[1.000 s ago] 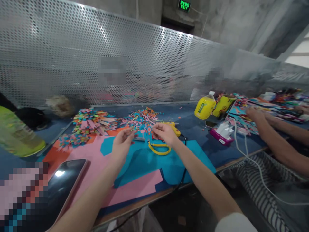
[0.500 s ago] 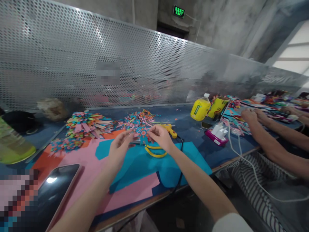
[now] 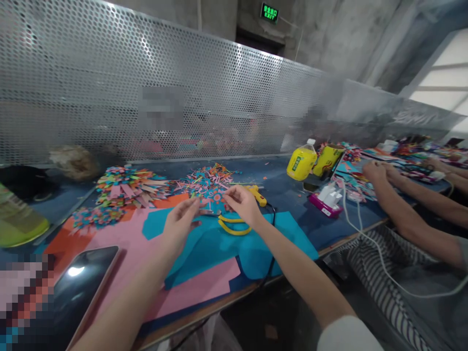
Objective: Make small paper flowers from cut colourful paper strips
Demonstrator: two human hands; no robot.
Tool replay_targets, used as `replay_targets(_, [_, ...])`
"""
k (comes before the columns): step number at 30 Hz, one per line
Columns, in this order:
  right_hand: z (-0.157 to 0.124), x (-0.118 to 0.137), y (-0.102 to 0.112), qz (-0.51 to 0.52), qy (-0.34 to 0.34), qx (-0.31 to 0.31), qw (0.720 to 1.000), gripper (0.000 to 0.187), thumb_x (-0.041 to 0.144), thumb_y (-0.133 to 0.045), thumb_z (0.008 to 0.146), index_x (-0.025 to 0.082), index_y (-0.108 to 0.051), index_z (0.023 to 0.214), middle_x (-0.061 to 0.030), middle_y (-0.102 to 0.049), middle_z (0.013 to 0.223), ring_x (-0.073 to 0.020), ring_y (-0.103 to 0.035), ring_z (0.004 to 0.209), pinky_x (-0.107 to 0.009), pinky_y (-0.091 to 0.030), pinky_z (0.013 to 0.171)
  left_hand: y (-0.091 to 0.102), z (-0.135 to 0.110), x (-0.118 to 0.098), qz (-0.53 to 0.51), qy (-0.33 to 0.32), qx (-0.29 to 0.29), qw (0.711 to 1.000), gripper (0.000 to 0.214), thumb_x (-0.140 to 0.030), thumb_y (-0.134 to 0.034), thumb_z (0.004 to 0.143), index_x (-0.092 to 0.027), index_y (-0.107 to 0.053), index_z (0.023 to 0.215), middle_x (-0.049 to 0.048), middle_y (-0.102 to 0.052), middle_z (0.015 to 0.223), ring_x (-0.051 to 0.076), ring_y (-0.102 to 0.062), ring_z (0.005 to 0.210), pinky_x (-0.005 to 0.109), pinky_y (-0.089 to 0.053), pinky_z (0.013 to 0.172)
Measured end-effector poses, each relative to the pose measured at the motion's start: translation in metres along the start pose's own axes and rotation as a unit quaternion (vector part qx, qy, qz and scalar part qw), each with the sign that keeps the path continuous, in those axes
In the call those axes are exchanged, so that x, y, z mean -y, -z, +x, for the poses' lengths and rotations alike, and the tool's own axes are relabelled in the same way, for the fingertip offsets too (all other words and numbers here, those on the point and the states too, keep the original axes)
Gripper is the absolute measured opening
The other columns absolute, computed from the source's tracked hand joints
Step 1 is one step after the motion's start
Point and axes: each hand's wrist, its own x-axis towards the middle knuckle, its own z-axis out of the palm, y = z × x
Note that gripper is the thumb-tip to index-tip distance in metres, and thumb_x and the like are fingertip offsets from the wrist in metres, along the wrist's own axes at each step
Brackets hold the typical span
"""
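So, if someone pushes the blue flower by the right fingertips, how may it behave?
The blue flower would probably bend easily, since its petals look narrow and thin. It is likely light: the right hand seems to pinch only its edge.

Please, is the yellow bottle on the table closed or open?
It appears closed: a white cap sits on top of the yellow bottle. How tightly it is screwed on, I cannot tell.

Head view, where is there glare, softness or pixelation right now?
Head view: a white glare spot on the phone, bright streaks on the metal panel; head view: the flower at the right hand looks soft, fine detail lost; head view: coarse pixel blocks across the lower left corner.
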Motion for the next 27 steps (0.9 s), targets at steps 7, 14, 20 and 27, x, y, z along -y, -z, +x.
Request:
replay_targets(7, [-0.003, 0.003, 0.001, -0.056, 0.042, 0.037, 0.997, 0.018, 0.036, -0.055, 0.077, 0.019, -0.052, 0.079, 0.0030, -0.054, 0.061, -0.0093, -0.054, 0.052, -0.022, -0.045, 0.052, -0.004, -0.002, -0.004, -0.061, 0.136, 0.043, 0.988, 0.021, -0.027, -0.064, 0.067, -0.015, -0.060, 0.085, 0.0060, -0.067, 0.074, 0.014, -0.061, 0.058, 0.022, -0.045, 0.045])
replay_targets(14, [-0.006, 0.014, 0.004, -0.114, 0.063, 0.073, 0.989, 0.016, 0.034, -0.053, 0.078, 0.021, -0.060, 0.085, -0.0023, -0.059, 0.086, -0.0098, -0.055, 0.059, -0.026, -0.049, 0.058, -0.001, -0.001, 0.000, -0.075, 0.097, 0.069, 0.990, 0.032, -0.013, -0.066, 0.061, -0.013, -0.061, 0.093, 0.0069, -0.067, 0.072, 0.014, -0.063, 0.064, 0.021, -0.047, 0.050])
replay_targets(20, [-0.004, 0.014, 0.000, 0.046, -0.043, 0.078, 0.995, 0.027, 0.039, -0.052, 0.078, 0.022, -0.049, 0.099, -0.0007, -0.055, 0.079, -0.0114, -0.058, 0.062, -0.023, -0.051, 0.049, 0.003, 0.005, 0.006, -0.038, 0.032, 0.044, 0.998, 0.042, -0.022, -0.073, 0.055, -0.013, -0.061, 0.094, 0.0025, -0.065, 0.066, 0.013, -0.061, 0.063, 0.021, -0.046, 0.053])
replay_targets(27, [-0.002, 0.005, -0.005, 0.058, -0.157, 0.135, 0.977, 0.039, 0.039, -0.067, 0.064, 0.018, -0.044, 0.089, 0.0036, -0.056, 0.063, -0.0116, -0.057, 0.045, -0.024, -0.048, 0.042, 0.006, 0.007, 0.010, 0.157, -0.092, 0.071, 0.981, 0.045, -0.035, -0.070, 0.058, -0.015, -0.060, 0.097, 0.0042, -0.067, 0.069, 0.016, -0.062, 0.063, 0.025, -0.046, 0.056])
